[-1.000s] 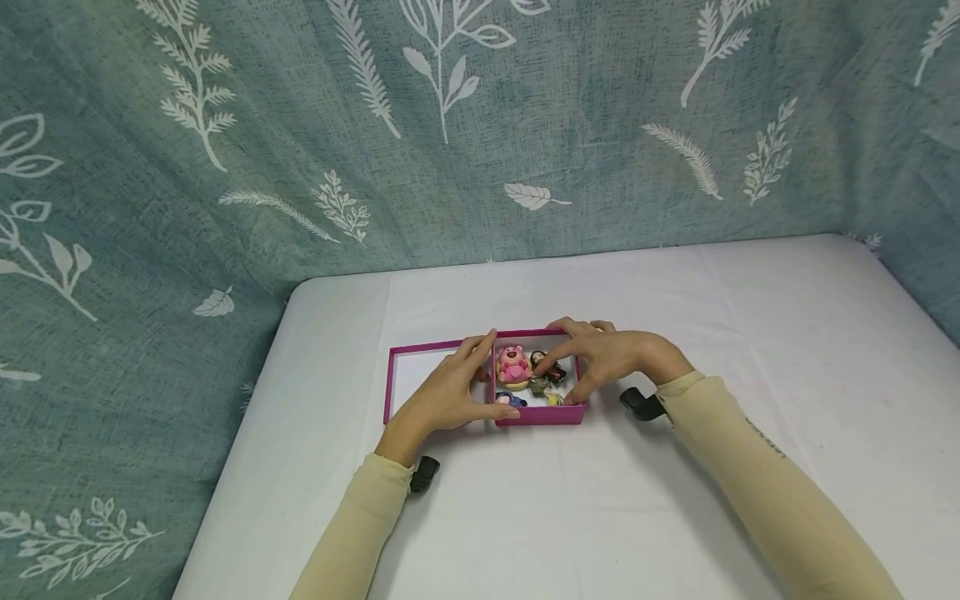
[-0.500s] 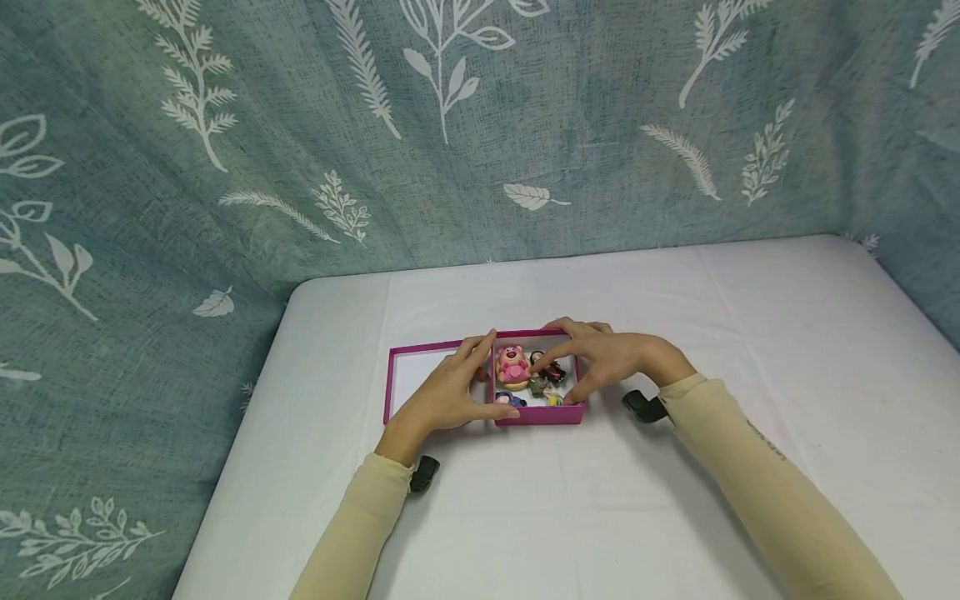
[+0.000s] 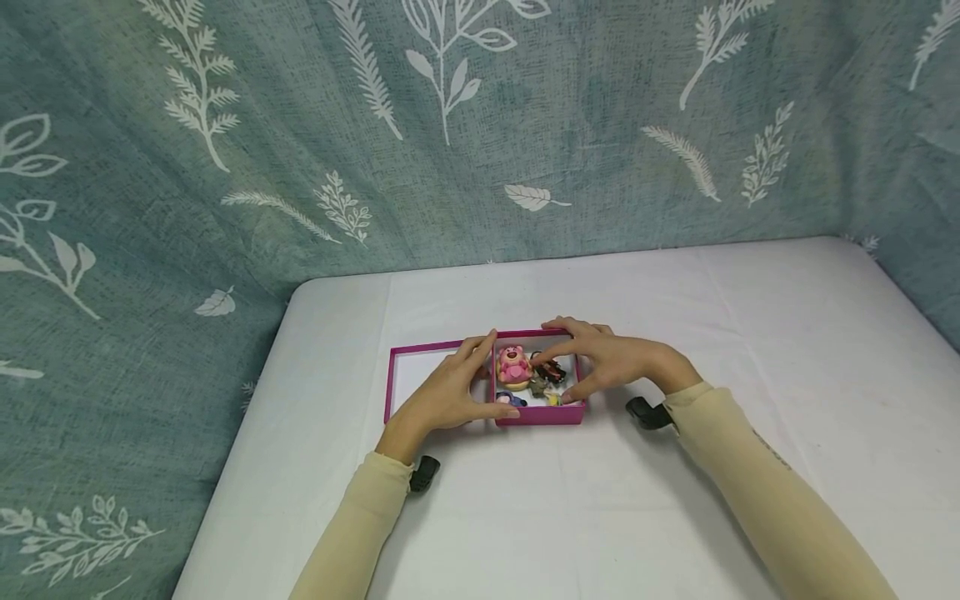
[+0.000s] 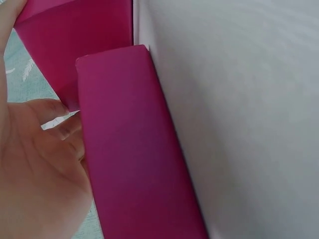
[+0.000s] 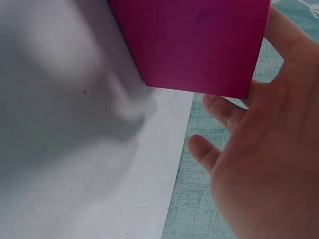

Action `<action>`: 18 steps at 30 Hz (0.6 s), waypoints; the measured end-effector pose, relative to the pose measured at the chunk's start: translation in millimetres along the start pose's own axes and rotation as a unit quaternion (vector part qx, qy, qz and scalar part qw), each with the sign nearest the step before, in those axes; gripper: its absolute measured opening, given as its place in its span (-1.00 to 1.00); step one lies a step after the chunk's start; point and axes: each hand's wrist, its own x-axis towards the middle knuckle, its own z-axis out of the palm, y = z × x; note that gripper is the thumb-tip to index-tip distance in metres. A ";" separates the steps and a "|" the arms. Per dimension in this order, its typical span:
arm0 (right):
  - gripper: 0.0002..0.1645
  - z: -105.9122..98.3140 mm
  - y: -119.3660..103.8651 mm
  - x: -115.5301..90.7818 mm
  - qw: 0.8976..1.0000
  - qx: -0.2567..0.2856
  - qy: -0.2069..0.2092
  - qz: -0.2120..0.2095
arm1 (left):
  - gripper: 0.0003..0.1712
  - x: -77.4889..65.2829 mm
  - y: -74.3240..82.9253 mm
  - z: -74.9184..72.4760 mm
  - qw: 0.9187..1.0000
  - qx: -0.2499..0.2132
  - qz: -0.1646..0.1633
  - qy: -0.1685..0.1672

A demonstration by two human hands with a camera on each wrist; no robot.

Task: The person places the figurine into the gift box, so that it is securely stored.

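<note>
An uncovered magenta box [image 3: 538, 416] with a white inside holds several small toy figures. Among them are a pink bear figure [image 3: 514, 367], a dark-haired figure [image 3: 553, 372], a blue one [image 3: 512, 400] and a yellow one [image 3: 553, 400]. My left hand [image 3: 444, 396] holds the box's left side, thumb on the front rim and fingertips at the back corner. From the right, my right hand [image 3: 618, 360] reaches over the box wall [image 5: 199, 45]. Its index finger is at the dark-haired figure and its thumb near the yellow one; contact is unclear.
Left of the box lies a shallow magenta tray-like lid [image 3: 420, 367], white inside, partly beneath my left hand. Both stand on a white-covered table [image 3: 555, 508]. Behind it hangs a green leaf-patterned cloth [image 3: 480, 200].
My right thumb has shifted slightly left inside the box, and the right wrist has moved a little right and down. The left hand, box and figures look unmoved.
</note>
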 end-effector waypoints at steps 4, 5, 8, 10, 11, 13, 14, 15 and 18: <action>-0.24 0.9 -0.6 0.4 1.000 -0.001 0.013 -0.009 | 0.36 -0.3 -0.6 -1.3 1.000 -0.008 -0.003 -0.002; -0.23 1.1 -0.6 0.5 1.000 -0.003 0.016 -0.011 | 0.36 -0.6 -0.1 -2.1 1.000 -0.013 -0.005 -0.002; -0.23 1.3 -1.2 0.7 1.000 -0.007 0.026 -0.017 | 0.36 -2.2 1.5 -6.5 0.999 -0.036 -0.012 0.007; -0.23 1.0 -2.0 0.1 0.999 -0.007 0.031 -0.022 | 0.36 -3.9 2.5 -11.4 0.999 -0.048 -0.011 0.021; -0.22 0.8 -2.7 -0.7 0.999 -0.005 0.033 -0.025 | 0.34 -4.8 2.8 -14.3 0.998 -0.051 -0.009 0.028; -0.22 0.6 -4.9 -1.9 0.999 -0.003 0.037 -0.032 | 0.32 -6.9 2.0 -21.1 0.998 -0.048 -0.006 0.041; -0.22 0.4 -6.3 -2.3 0.999 0.000 0.037 -0.034 | 0.31 -8.5 1.0 -24.9 0.998 -0.047 -0.006 0.047; -0.22 0.4 -7.7 -2.7 0.999 0.002 0.038 -0.036 | 0.29 -10.1 -0.5 -28.5 0.998 -0.044 -0.006 0.051; -0.22 0.2 -13.0 -3.8 0.999 0.013 0.039 -0.032 | 0.26 -15.2 -6.8 -38.5 0.997 -0.047 -0.015 0.055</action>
